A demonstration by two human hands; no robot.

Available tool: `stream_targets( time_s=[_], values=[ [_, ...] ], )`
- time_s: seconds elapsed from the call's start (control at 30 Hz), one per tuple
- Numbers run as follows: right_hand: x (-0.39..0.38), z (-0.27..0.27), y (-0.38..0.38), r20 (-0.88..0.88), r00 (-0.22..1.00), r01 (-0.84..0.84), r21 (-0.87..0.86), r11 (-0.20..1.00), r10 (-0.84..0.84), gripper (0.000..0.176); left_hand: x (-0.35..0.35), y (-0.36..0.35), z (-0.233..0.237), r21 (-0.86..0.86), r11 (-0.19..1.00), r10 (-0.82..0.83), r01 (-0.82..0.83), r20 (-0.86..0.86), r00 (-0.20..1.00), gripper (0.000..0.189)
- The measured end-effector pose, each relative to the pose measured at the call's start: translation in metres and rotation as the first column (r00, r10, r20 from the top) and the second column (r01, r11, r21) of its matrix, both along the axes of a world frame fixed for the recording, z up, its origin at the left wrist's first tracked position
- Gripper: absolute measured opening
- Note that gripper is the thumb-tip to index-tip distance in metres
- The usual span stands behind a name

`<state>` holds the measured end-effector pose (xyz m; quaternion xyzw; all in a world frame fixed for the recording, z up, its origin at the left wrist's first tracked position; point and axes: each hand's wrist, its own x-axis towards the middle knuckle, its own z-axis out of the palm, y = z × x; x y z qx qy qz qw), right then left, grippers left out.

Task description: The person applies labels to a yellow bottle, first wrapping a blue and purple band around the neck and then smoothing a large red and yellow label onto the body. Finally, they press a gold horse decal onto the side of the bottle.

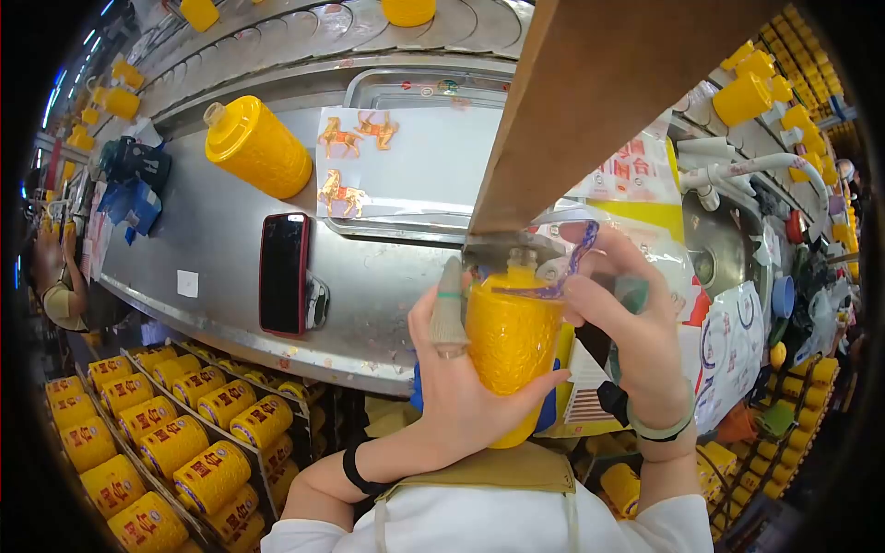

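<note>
My left hand (466,392) is wrapped round a yellow embossed bottle (512,346), which stands nearly upright against my front with its clear neck at the top. A pale covering with a green band sits on one finger of that hand. Between the thumb and fingertips of my right hand (636,318) is a purple patterned strip (583,253). Part of the strip lies along the bottle's shoulder, and the rest curves upward. Another yellow bottle (258,147) lies tilted on the metal table beside a white sheet (442,152) bearing golden horse stickers (341,192).
A brown beam (590,101) slants down close to the bottle's neck. On the metal table (221,240) lies a red-cased phone (284,274). Racks of yellow bottles (212,475) stand at lower left. To the right is a sink (714,244) with a white tap; a conveyor (304,37) runs behind.
</note>
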<state>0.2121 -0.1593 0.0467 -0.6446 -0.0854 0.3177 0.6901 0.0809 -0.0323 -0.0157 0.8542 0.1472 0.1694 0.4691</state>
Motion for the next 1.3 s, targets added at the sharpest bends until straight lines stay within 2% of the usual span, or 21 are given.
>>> stream_targets(
  time_s=[0.03, 0.1, 0.17, 0.27, 0.33, 0.43, 0.53, 0.67, 0.77, 0.83, 0.97, 1.07, 1.17, 1.23, 1.3],
  values=[
    [0.001, -0.009, -0.003, 0.013, 1.0, 0.017, -0.043, 0.999, -0.016, 0.043, 0.0, 0.001, 0.002, 0.09, 0.996, 0.008, -0.007, -0.006, 1.0, 0.128],
    [0.002, -0.016, -0.005, 0.03, 0.999, 0.029, -0.085, 0.996, -0.027, 0.043, 0.002, 0.0, -0.001, 0.103, 0.995, 0.003, -0.008, 0.053, 0.999, 0.124],
    [0.002, -0.019, -0.006, 0.14, 0.99, 0.041, -0.169, 0.985, -0.017, 0.041, 0.004, 0.0, -0.003, 0.116, 0.993, -0.008, -0.004, 0.103, 0.995, 0.12],
    [0.001, -0.02, -0.005, 0.162, 0.986, 0.05, -0.151, 0.987, -0.025, 0.039, 0.006, 0.002, -0.004, 0.085, 0.996, -0.037, 0.026, 0.129, 0.991, 0.11],
    [0.001, -0.023, -0.005, 0.174, 0.984, 0.053, -0.155, 0.986, -0.025, 0.04, 0.008, 0.004, 0.0, 0.143, 0.986, -0.088, 0.08, 0.046, 0.995, 0.103],
    [0.003, -0.027, -0.005, 0.219, 0.976, 0.048, -0.172, 0.984, -0.009, 0.042, 0.006, 0.002, -0.002, 0.121, 0.991, -0.058, 0.047, 0.085, 0.995, 0.1],
    [0.003, -0.03, -0.005, 0.25, 0.968, 0.039, -0.189, 0.981, 0.009, 0.043, 0.007, 0.002, 0.0, 0.137, 0.991, -0.018, 0.002, 0.115, 0.993, 0.1],
    [0.003, -0.036, -0.006, 0.26, 0.964, 0.006, -0.205, 0.979, 0.049, 0.045, 0.008, 0.003, -0.001, 0.129, 0.991, -0.06, 0.047, 0.098, 0.993, 0.105],
    [0.002, -0.037, -0.005, 0.229, 0.973, 0.007, -0.192, 0.981, 0.038, 0.045, 0.008, 0.001, -0.001, 0.148, 0.989, -0.029, 0.014, 0.094, 0.995, 0.107],
    [0.002, -0.039, -0.005, 0.225, 0.974, 0.005, -0.188, 0.982, 0.038, 0.045, 0.008, 0.001, -0.008, 0.05, 0.998, -0.053, 0.046, 0.144, 0.988, 0.106],
    [0.003, -0.038, -0.006, 0.216, 0.975, -0.002, -0.183, 0.983, 0.043, 0.044, 0.008, 0.0, -0.01, 0.017, 0.998, -0.063, 0.061, 0.139, 0.988, 0.104],
    [0.002, -0.037, -0.005, 0.202, 0.979, -0.002, -0.163, 0.987, 0.036, 0.044, 0.009, -0.002, -0.01, -0.035, 0.999, -0.019, 0.027, 0.199, 0.98, 0.101],
    [0.002, -0.043, -0.007, 0.19, 0.982, 0.01, -0.141, 0.99, 0.017, 0.044, 0.008, -0.002, -0.008, 0.017, 0.999, -0.033, 0.03, 0.211, 0.977, 0.095],
    [0.002, -0.04, -0.007, 0.179, 0.984, 0.008, -0.146, 0.989, 0.018, 0.044, 0.006, -0.003, -0.011, -0.097, 0.993, -0.059, 0.074, 0.147, 0.987, 0.078],
    [0.002, -0.04, -0.007, 0.168, 0.986, 0.007, -0.151, 0.989, 0.019, 0.044, 0.007, -0.006, -0.012, -0.109, 0.993, -0.034, 0.054, 0.176, 0.984, 0.076]
  ],
)
